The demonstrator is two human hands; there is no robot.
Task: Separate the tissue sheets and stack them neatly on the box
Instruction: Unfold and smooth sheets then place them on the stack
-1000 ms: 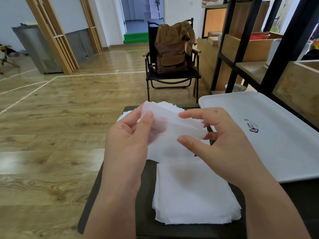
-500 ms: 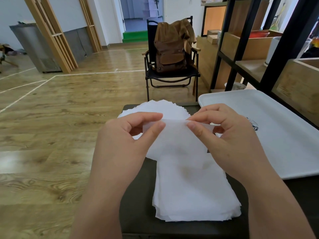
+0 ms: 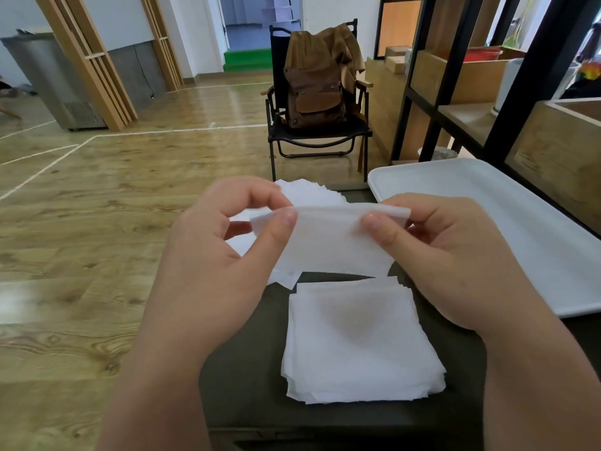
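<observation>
I hold a thin white tissue sheet (image 3: 328,242) by its top edge above the dark box (image 3: 247,379). My left hand (image 3: 224,255) pinches its left corner between thumb and fingers. My right hand (image 3: 445,255) pinches the right corner the same way. Below the sheet, a squared stack of white tissues (image 3: 357,346) lies on the near part of the box. A fanned, uneven pile of tissues (image 3: 309,193) lies on the far part, partly hidden behind my hands and the sheet.
A large white tray (image 3: 527,229) sits right of the box. Black shelving with wooden crates (image 3: 553,151) stands behind it. A black folding chair with a brown backpack (image 3: 315,92) stands on the wooden floor ahead.
My hands have drawn apart along the sheet's top edge, stretching it wide and flat. A second ago the sheet was bunched, with my right fingers loose beside it.
</observation>
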